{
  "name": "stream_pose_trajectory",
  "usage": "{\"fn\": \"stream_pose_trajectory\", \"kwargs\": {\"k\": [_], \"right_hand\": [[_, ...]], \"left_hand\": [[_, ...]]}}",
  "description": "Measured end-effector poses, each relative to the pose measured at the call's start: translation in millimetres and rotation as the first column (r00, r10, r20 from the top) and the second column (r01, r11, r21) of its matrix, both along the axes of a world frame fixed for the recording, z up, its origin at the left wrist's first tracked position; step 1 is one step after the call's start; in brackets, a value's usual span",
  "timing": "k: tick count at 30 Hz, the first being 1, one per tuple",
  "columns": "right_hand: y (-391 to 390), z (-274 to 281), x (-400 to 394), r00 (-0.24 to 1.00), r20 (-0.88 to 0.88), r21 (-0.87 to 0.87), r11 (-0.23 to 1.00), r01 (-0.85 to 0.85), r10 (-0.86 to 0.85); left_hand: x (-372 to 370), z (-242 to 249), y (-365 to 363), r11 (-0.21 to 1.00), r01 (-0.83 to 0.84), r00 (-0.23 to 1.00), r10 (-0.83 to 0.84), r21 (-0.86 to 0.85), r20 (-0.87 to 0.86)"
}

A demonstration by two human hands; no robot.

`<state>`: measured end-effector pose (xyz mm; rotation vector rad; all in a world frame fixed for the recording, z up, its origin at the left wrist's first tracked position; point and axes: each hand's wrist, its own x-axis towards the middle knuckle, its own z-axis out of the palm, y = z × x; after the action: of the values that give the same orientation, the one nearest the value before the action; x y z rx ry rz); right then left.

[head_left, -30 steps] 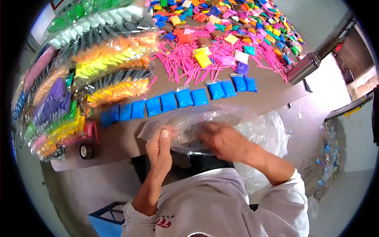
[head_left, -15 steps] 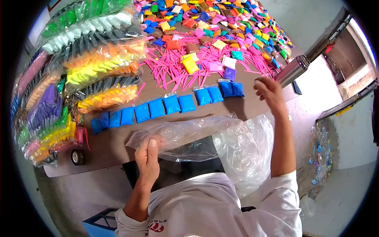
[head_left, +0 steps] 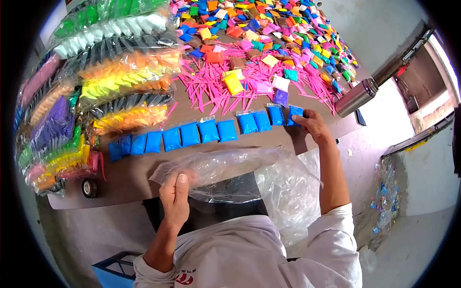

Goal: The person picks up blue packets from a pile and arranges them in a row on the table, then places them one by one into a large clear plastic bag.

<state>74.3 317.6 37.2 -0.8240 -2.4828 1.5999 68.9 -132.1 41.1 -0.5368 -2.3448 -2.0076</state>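
One small bright-blue, pillow-shaped plastic packet ends a row of similar packets along the brown surface, its edge gripped by the right hand; the left hand clasps a large, clear plastic bag nearer the body.

A shiny metal flask is at the right edge of the worktop. Thin pink sticks lie in a messy heap with a yellow packet on top. Behind them are lots of little packets in many colours. On the left, see-through bags full of bright things are piled up. A small black roll sits near the front edge.
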Motion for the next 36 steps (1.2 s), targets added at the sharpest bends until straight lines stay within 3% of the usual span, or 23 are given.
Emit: {"fn": "stream_pose_trajectory", "kwargs": {"k": [2, 6, 9, 13, 16, 21, 25, 29, 32, 33, 34, 35, 36], "right_hand": [[1, 2, -1, 0.998, -0.06, -0.116, 0.993, -0.027, 0.02], [-13, 6, -18, 0.993, -0.073, -0.146, 0.984, -0.099, 0.09], [-25, 13, -30, 0.982, 0.132, 0.022, 0.99, -0.137, 0.133], [-20, 3, -39, 0.98, 0.077, 0.135, 0.972, -0.193, 0.184], [-26, 7, -42, 0.972, 0.157, 0.155, 0.967, -0.2, 0.176], [-43, 6, -36, 0.982, 0.002, 0.015, 0.982, -0.188, 0.188], [-43, 0, -23, 0.987, -0.055, 0.027, 0.989, -0.147, 0.148], [-45, 44, 19, 0.947, -0.275, -0.147, 0.981, 0.13, -0.167], [-79, 93, 75, 0.808, -0.574, -0.276, 0.961, -0.037, -0.133], [-98, 101, 94, 0.756, -0.626, -0.292, 0.956, -0.003, -0.189], [-94, 93, 113, 0.723, -0.689, -0.198, 0.971, -0.132, -0.042], [-102, 68, 123, 0.555, -0.823, -0.269, 0.944, -0.19, -0.123], [-146, 86, 128, 0.574, -0.813, -0.256, 0.944, -0.211, -0.092]], "left_hand": [[0, 0, 1, 1.0, 0.016, 1.0, -0.015, 0.012, -0.016], [0, 5, 5, 0.999, 0.038, 0.999, -0.037, 0.026, -0.009], [0, 6, 3, 0.999, 0.043, 0.999, -0.042, 0.027, -0.017], [0, 8, -1, 0.999, 0.04, 0.999, -0.04, 0.015, 0.005], [1, 6, 1, 0.999, 0.035, 0.999, -0.035, 0.024, 0.02], [-1, 9, 3, 0.999, 0.044, 0.999, -0.044, -0.004, -0.009], [-2, 10, 2, 0.999, 0.037, 0.999, -0.038, -0.033, -0.006], [-3, 13, 3, 1.0, 0.023, 1.0, -0.023, -0.019, 0.005], [-5, 11, 6, 0.999, 0.038, 0.999, -0.038, 0.014, 0.029], [-6, 11, 7, 0.999, 0.035, 0.999, -0.035, 0.009, 0.032], [-6, 11, 8, 0.999, 0.044, 0.998, -0.045, 0.022, 0.04], [-7, 12, 10, 0.998, 0.053, 0.997, -0.055, 0.035, 0.045], [-7, 13, 11, 0.998, 0.05, 0.998, -0.052, 0.032, 0.047]]}}
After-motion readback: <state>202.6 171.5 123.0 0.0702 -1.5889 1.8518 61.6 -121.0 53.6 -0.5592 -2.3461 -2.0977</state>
